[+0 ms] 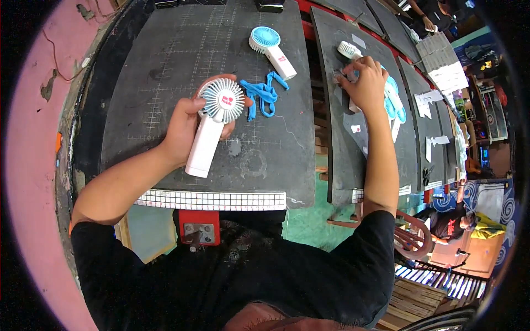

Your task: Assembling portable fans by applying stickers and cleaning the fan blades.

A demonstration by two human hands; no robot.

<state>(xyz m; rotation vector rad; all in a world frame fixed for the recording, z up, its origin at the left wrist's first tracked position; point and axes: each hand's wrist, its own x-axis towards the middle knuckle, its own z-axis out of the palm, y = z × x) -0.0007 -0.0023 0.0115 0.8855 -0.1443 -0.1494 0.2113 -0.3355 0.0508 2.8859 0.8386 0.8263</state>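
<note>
My left hand [179, 127] is wrapped round the head of a white handheld fan [205, 144]. Its white grille faces up, with a small red print at the hub, and the handle slants down toward the table's near edge. On the right-hand table, my right hand [367, 83] has its fingers bent down over a clear sheet [360, 139] that bears a small red-printed sticker [356, 128]. What those fingertips pinch is hidden. Several blue-and-white fans [395, 105] lie just right of that hand. Beyond it lies another white fan [349, 49].
A white fan with a blue grille [265, 37] and a crumpled blue strap [264, 95] lie on the dark left table [138, 110]. A gap separates the two tables. White cut-out pieces [428, 102] and scissors [426, 175] lie farther right. Other people [441, 226] are at the right.
</note>
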